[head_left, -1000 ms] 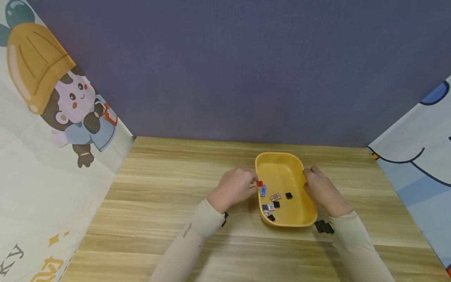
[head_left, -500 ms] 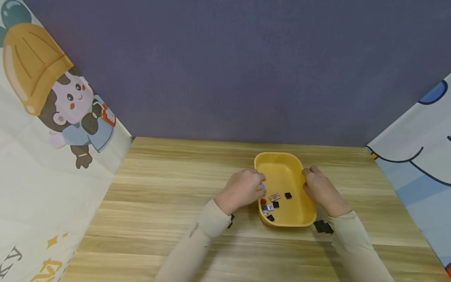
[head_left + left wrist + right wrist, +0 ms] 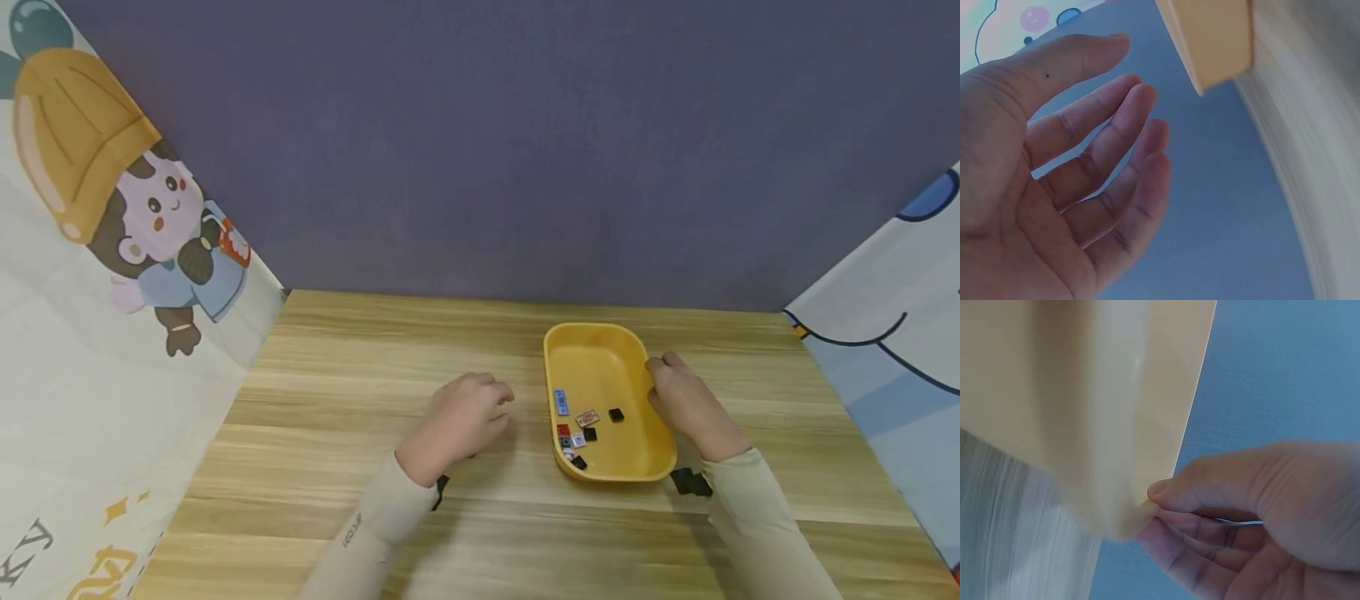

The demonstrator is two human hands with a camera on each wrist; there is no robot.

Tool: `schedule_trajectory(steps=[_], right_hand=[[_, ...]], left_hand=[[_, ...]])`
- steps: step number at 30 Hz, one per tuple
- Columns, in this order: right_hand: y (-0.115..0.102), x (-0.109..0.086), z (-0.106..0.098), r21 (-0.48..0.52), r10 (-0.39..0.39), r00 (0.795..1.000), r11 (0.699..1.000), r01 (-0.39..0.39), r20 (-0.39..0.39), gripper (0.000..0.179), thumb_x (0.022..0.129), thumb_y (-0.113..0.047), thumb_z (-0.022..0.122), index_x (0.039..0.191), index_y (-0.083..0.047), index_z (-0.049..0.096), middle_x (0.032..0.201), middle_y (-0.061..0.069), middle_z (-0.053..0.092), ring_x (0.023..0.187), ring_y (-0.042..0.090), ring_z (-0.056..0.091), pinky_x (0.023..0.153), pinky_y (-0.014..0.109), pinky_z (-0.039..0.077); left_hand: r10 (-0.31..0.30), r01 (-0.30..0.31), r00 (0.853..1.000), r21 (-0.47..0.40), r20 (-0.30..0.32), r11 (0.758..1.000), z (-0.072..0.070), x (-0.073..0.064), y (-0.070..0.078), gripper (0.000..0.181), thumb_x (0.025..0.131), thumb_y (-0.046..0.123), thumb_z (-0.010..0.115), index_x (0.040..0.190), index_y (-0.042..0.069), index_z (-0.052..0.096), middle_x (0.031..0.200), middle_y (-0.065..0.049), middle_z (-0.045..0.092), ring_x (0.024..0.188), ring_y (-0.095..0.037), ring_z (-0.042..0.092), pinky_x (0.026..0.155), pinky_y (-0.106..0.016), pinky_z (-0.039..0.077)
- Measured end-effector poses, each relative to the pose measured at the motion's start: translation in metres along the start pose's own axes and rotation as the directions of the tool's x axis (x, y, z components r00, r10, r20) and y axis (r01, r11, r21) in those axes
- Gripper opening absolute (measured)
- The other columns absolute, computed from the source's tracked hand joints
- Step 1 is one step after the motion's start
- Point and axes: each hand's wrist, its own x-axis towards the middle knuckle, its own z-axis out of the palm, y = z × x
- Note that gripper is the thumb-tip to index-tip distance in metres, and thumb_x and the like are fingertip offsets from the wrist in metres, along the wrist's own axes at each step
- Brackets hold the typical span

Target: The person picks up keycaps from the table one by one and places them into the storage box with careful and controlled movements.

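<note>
A yellow plastic bin (image 3: 600, 367) stands on the table, its right rim pinched between the thumb and fingers of my right hand (image 3: 686, 408). The right wrist view shows that hand (image 3: 1235, 512) gripping the bin's edge (image 3: 1166, 394). Left of the bin, my left hand (image 3: 459, 423) hovers with nothing in it. Its loosely bent fingers (image 3: 1094, 162) are apart from the bin's corner (image 3: 1216, 44). Small flat tiles lie in the bin: a blue one (image 3: 561, 402), a red one (image 3: 563, 430), a pinkish one (image 3: 587, 418), a white one (image 3: 577, 440) and several black ones (image 3: 617, 415).
Black pieces (image 3: 690, 482) lie on the wooden table (image 3: 360, 358) by my right sleeve. More dark pieces (image 3: 440, 490), partly hidden, are beside my left wrist. A dark purple-grey panel (image 3: 525, 167) rises behind the table, with printed cloth on both sides.
My left hand lets go of the red tile inside the bin, where it now lies below the blue one, and draws back to the left. My right hand keeps its hold.
</note>
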Motion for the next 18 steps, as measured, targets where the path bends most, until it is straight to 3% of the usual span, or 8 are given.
schedule_trajectory(steps=[5,10,18], right_hand=[[0.000,0.000,0.000,-0.009,0.016,1.000,1.000,-0.016,0.010,0.025,0.089,0.010,0.057,0.112,0.018,0.055,0.090,0.021,0.047,0.070,0.026,0.050,0.059,0.039,0.049],[0.000,0.000,0.000,-0.022,0.005,1.000,1.000,-0.005,-0.006,0.024,0.088,0.010,0.057,0.111,0.018,0.056,0.089,0.021,0.047,0.070,0.026,0.050,0.059,0.039,0.049],[0.001,0.000,0.000,-0.019,-0.024,0.999,1.000,0.024,-0.025,0.022,0.087,0.012,0.057,0.108,0.018,0.056,0.086,0.019,0.046,0.068,0.025,0.048,0.058,0.038,0.048]], left_hand=[[-0.008,0.008,1.000,0.000,-0.030,1.000,0.001,-0.022,-0.010,0.017,0.088,0.018,0.076,0.103,0.011,0.075,0.092,-0.001,0.068,0.083,-0.020,0.065,0.066,-0.032,0.055],[-0.009,0.009,0.999,0.002,-0.038,1.000,0.016,-0.038,-0.022,0.014,0.087,0.018,0.077,0.098,0.008,0.076,0.089,-0.004,0.070,0.078,-0.020,0.066,0.067,-0.033,0.055],[-0.106,0.106,0.992,0.007,0.069,0.994,0.040,-0.051,-0.037,0.023,0.079,0.026,0.085,0.093,0.010,0.076,0.084,-0.002,0.068,0.075,-0.019,0.064,0.066,-0.034,0.053]])
